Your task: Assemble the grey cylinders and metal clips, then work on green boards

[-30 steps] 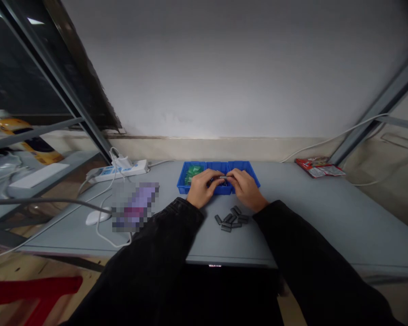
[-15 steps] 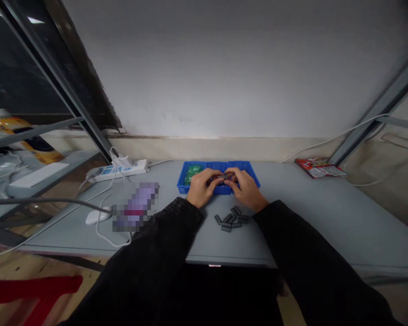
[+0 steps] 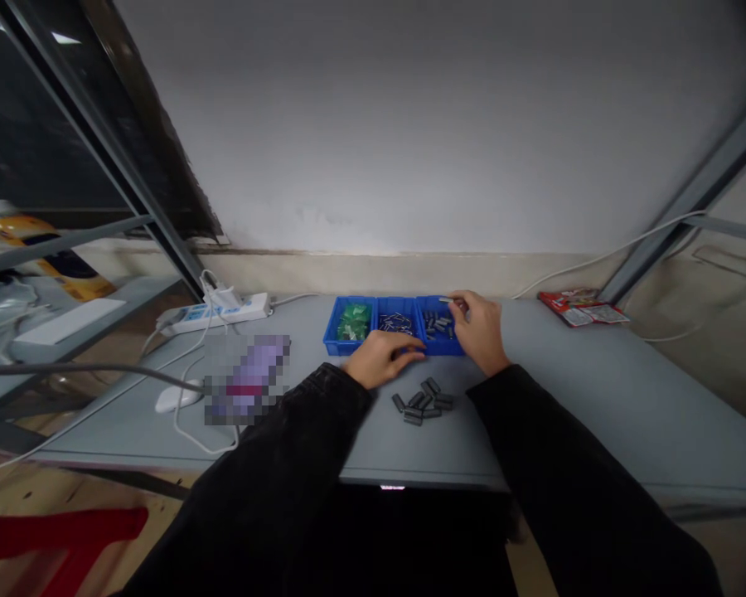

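Note:
Three blue bins stand side by side. Green pieces lie in the left bin, small metal pins in the middle one, and dark grey blocks in the right bin. My right hand pinches a small grey block above the right bin. In front of the middle bin is my left hand, thumb and fingers apart with nothing visible between them. Several dark grey pieces lie in a loose pile on the table, nearer me than the bins.
On the left of the table are a power strip, white cables, a white charger and a blurred-out phone. A red packet lies at the back right. An orange bottle is far left.
My hands, earlier together over the bins, have separated. The right moved right and holds a grey block over the right bin; the left moved slightly nearer me and opened. The middle bin's pins now show.

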`<state>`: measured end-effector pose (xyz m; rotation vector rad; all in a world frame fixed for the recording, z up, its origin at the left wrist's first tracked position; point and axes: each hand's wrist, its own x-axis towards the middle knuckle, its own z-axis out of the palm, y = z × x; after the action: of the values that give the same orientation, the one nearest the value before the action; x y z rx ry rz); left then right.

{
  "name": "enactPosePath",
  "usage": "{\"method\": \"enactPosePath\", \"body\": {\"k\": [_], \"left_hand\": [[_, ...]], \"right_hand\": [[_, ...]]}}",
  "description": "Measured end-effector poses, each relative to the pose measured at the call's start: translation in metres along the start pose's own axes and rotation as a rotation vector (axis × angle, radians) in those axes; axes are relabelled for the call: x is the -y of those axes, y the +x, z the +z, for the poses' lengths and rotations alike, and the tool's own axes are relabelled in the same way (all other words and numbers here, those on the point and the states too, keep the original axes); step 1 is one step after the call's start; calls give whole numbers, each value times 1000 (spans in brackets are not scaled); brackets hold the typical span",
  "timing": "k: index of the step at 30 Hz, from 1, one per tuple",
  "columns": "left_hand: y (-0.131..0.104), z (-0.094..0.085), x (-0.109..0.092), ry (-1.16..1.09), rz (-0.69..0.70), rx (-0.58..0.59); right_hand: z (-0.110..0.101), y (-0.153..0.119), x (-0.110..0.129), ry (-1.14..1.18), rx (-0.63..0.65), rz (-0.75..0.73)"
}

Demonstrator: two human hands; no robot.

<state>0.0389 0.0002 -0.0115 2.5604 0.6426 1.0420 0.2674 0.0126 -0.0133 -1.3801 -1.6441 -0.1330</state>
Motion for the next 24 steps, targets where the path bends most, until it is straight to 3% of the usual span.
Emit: {"method": "enactPosePath", "body": {"k": [3, 7, 24], "left_hand": [[-1, 5, -2, -20, 25, 163], [-2, 8, -3, -28, 24, 259], [-3, 13, 0, -86, 31, 330]], "right_hand": [[3, -1, -13, -124, 61, 37], [8, -4, -21, -179, 120, 72], [10, -6, -5, -116, 202, -9]]}}
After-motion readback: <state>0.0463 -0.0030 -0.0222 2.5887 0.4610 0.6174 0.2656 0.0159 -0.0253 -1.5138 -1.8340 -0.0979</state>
